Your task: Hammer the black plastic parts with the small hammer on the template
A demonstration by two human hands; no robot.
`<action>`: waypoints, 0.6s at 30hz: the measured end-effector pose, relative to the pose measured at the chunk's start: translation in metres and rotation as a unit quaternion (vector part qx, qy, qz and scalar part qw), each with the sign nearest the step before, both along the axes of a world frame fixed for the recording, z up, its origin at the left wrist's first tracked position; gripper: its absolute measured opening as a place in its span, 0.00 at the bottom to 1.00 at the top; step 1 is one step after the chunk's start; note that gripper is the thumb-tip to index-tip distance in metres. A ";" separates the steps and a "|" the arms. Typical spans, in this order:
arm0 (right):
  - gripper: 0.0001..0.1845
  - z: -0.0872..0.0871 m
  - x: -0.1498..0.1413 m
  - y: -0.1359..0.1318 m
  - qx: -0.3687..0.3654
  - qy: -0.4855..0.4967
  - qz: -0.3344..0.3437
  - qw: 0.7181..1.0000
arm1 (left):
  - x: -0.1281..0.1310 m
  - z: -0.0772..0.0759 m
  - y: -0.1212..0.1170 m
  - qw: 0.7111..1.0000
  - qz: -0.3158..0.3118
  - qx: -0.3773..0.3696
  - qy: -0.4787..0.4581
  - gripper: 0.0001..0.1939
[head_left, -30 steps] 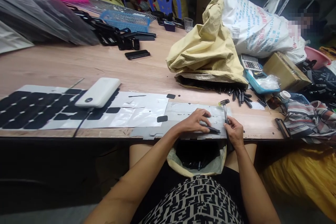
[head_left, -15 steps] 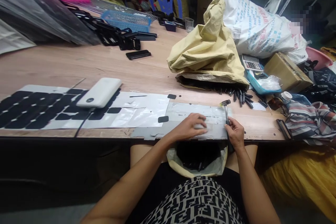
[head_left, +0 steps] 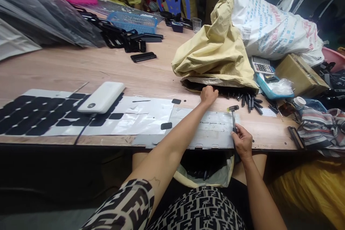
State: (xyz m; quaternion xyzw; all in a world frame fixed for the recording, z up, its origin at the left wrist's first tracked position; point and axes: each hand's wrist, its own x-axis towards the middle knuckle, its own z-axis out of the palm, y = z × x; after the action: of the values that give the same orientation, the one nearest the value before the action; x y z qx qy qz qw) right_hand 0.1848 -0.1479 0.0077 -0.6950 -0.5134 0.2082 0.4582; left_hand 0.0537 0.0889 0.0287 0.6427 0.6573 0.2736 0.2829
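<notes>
My left hand (head_left: pixel 209 95) is at the mouth of a yellow woven sack (head_left: pixel 212 52), its fingers curled and their tips hidden. What they hold, if anything, cannot be made out. My right hand (head_left: pixel 243 141) is closed around the dark handle of a small hammer (head_left: pixel 234 116), holding it upright with its head up. Beneath both forearms lies a grey plastic sheet (head_left: pixel 212 129) along the table's front edge. Several black pen-like pieces (head_left: pixel 250 102) spill from the sack's right side.
An open bag (head_left: pixel 228 172) with dark pieces sits in my lap. To the left, a white power bank (head_left: pixel 104 97) with a cable rests on a sheet of black squares (head_left: pixel 18 115). At right are a calculator (head_left: pixel 261 66), a carton (head_left: pixel 300 75) and striped cloth (head_left: pixel 320 127).
My left hand has moved forward from above the grey sheet to the sack's mouth. My right hand still holds the hammer in nearly the same place.
</notes>
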 end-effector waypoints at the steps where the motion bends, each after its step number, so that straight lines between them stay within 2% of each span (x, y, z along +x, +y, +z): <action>1: 0.23 0.001 -0.001 0.000 0.000 -0.001 0.001 1.000 | 0.005 0.000 0.004 1.000 0.014 -0.015 0.014 0.11; 6: 0.23 0.003 -0.002 -0.002 0.001 -0.005 0.000 1.000 | 0.018 0.000 0.016 0.996 0.060 -0.047 0.050 0.12; 11: 0.23 0.001 -0.001 -0.002 0.003 -0.006 0.002 1.000 | 0.002 0.004 0.006 0.998 0.032 -0.054 0.023 0.13; 14: 0.23 0.000 -0.001 -0.001 0.005 -0.007 0.001 1.000 | -0.021 0.010 -0.017 0.999 -0.042 -0.024 0.008 0.11; 16: 0.24 0.000 0.000 -0.001 0.004 -0.009 -0.002 1.000 | -0.039 0.014 -0.036 0.991 -0.136 0.000 0.004 0.12; 18: 0.24 0.000 0.000 0.000 0.002 -0.012 -0.006 1.000 | -0.055 0.018 -0.056 0.969 -0.247 0.011 0.009 0.12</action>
State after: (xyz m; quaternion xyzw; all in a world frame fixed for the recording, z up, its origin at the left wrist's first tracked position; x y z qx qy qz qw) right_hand 0.1846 -0.1476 0.0074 -0.6996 -0.5149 0.1958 0.4552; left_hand -0.0016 0.0324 0.0464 0.7907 0.4777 0.1967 0.3286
